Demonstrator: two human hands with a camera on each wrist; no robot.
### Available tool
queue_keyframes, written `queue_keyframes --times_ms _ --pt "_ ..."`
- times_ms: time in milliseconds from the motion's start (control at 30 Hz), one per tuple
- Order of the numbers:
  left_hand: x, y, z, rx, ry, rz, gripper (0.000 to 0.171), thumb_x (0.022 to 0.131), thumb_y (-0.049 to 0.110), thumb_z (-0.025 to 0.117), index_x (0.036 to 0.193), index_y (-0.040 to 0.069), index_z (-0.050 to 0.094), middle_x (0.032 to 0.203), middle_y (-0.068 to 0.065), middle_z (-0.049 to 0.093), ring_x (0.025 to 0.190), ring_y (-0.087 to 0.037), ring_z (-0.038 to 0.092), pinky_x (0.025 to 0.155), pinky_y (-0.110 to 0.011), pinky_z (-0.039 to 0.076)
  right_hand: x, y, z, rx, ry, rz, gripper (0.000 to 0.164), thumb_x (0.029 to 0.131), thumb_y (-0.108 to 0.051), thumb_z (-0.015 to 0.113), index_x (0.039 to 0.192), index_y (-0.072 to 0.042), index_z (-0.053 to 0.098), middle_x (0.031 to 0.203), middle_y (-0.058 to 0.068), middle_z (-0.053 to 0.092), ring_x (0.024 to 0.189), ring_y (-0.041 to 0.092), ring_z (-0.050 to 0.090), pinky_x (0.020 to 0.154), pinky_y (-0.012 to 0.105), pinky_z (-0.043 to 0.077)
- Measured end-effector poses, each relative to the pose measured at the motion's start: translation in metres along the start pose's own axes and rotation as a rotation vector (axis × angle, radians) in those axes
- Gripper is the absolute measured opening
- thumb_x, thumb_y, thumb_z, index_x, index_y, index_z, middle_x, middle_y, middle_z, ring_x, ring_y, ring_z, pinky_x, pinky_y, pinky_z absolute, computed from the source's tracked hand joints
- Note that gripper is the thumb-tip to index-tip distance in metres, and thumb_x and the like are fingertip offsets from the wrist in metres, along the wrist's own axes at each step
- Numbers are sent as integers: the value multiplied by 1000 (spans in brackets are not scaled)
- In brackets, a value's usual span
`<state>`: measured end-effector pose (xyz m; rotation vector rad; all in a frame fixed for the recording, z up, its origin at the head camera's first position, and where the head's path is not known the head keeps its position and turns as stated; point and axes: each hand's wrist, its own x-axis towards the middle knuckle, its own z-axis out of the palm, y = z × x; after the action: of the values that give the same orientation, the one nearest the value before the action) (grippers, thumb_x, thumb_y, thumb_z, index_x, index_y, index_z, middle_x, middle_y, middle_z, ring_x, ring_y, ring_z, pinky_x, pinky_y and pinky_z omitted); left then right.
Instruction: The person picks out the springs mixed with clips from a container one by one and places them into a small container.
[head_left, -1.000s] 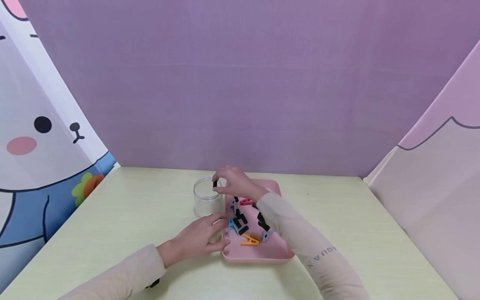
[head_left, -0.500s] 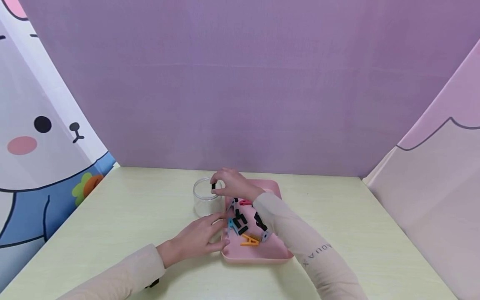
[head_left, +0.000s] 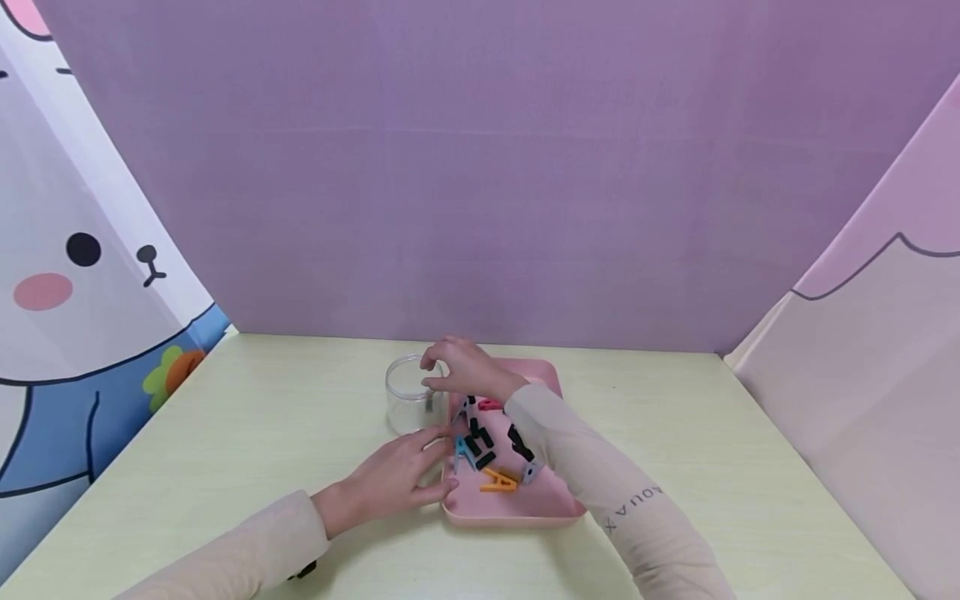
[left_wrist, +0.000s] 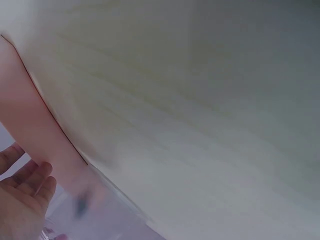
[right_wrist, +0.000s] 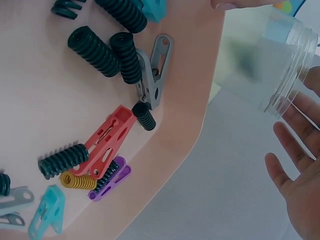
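Note:
My right hand (head_left: 472, 372) is over the rim of a clear round jar (head_left: 408, 412), thumb and fingers apart with nothing between them. Inside the jar a dark coil spring (right_wrist: 245, 60) shows as a blur below the fingers. My left hand (head_left: 393, 477) lies at the left edge of a pink tray (head_left: 547, 507), fingers spread and touching that edge. In the tray are several dark green springs (right_wrist: 93, 51), a yellow spring (right_wrist: 78, 180), and clothespins: red (right_wrist: 109, 140), purple (right_wrist: 112, 181), grey (right_wrist: 161, 65), light blue (right_wrist: 48, 211) and orange (head_left: 499, 481).
The jar stands on the pale table (head_left: 315, 400), close to the tray's left side. A purple backdrop (head_left: 480, 183) rises behind the table, with printed cloth (head_left: 97, 333) at the left. A small black object (head_left: 303, 570) shows beside the left sleeve.
My right hand moved slightly left over the jar, then its fingers parted and let go of the dark spring, which is now inside the jar. My left hand has stayed in place.

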<state>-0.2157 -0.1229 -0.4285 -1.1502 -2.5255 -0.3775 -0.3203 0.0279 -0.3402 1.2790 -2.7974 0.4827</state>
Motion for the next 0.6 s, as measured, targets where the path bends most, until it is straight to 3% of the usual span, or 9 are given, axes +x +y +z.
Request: queue_keyframes --times_ms 267,600 --pt "-2 4 -3 29 19 -37 52 86 45 54 123 9 55 128 -11 52 110 -22 56 89 -35 50 0 -1 0 -13 -2 -2 23 86 -27 63 105 -15 66 105 0 65 101 13 52 94 32 43" --pt "-2 9 -4 30 -14 -129 55 86 46 53 126 9 52 129 -10 51 110 -22 56 88 -36 50 -2 -1 -2 -12 13 -29 24 86 -28 62 105 -13 66 105 1 65 103 18 53 94 34 42"
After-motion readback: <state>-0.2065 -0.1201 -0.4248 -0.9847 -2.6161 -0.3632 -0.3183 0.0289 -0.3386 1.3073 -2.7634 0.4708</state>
